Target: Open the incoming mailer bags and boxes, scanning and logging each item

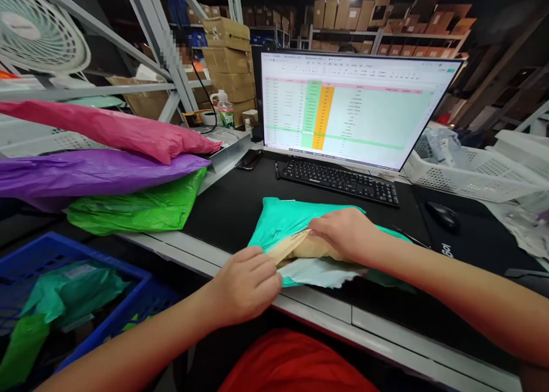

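Note:
A turquoise plastic mailing bag (283, 216) lies on the black desk mat at the desk's front edge. Its near side is torn open, and the pale inner face of the film shows. Inside sits a cream-coloured bundle (315, 247), partly covered; what it is I cannot make out. My left hand (249, 283) is closed on the bag's near left edge, by the opening. My right hand (349, 232) reaches over the bag from the right, its fingers pinching the edge of the opening above the cream bundle.
A keyboard (338, 180) and monitor (355, 109) stand behind the bag, a mouse (444, 216) to the right. Pink (124, 130), purple (103, 172) and green bags (141, 206) are piled at left, above a blue crate (141, 300). A white basket (472, 178) stands at right.

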Demonstrator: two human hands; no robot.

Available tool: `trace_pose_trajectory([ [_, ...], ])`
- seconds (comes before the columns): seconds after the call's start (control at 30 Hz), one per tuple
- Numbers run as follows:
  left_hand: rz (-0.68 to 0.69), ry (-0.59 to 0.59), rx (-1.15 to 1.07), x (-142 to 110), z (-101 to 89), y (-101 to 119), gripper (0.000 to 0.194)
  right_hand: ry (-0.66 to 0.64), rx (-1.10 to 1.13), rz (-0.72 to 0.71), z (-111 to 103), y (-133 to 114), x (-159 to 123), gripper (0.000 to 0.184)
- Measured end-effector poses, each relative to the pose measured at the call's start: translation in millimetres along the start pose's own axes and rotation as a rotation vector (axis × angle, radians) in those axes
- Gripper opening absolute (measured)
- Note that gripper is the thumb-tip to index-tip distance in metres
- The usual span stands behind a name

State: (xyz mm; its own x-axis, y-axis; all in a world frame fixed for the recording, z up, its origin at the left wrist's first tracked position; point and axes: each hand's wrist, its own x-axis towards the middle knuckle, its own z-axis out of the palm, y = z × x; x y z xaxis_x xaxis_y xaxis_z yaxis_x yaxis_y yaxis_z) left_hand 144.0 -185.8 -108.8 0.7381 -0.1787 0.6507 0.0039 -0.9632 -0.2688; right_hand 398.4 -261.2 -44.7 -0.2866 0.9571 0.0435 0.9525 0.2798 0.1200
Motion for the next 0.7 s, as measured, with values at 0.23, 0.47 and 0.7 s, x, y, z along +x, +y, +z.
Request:
trace_pose_trajectory([
  [0.23,0.049,-0.083,-0.021,-14,-9.8,-16,0.023,0.495,0.207,0.267,22,77,-48,0.029],
  [0.47,0.01,-0.017,-0.042,10,9.7,-20,0.03,0.464,0.203,0.417,23,92,-62,0.031],
  [0.7,-0.017,0.229,-0.018,22,31.6,-25,0.021,0.382,-0.182,-0.221,-30,-7,-28,0.047],
])
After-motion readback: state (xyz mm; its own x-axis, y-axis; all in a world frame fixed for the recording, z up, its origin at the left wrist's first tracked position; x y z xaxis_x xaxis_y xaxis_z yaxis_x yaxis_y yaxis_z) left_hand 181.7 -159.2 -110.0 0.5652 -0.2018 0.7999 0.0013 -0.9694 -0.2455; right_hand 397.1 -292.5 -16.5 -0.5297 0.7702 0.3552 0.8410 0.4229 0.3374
